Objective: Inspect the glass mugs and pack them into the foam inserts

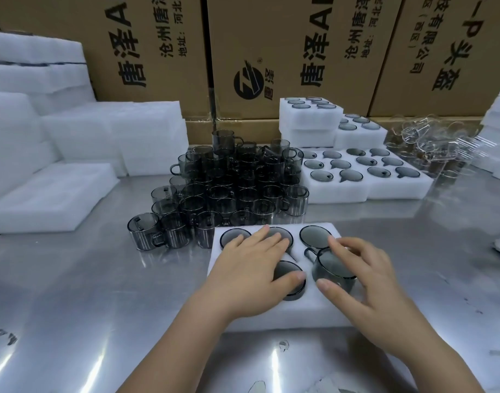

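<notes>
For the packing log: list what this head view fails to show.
Head view only:
Foam insert, front-left pocket: under the left hand; mug or none, cannot tell.
Tilted mug: lower part behind the right hand holding it; seating depth unclear.
Pile of grey mugs: inner ones screened by outer ones; flaws too small to see.
Cardboard boxes: print cut off by the top edge.

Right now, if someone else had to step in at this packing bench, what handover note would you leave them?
Left hand: open, flat on the front foam insert, thumb on the front-middle mug.
Right hand: grips the tilted mug, not yet seated at front right.
Done: three back-row mugs are seated; filled inserts sit behind, to the right.
Left: seat the tilted mug and check the front-left slot, hidden under the hand. Then work through the loose mug pile, using blank foam from the left.
</notes>
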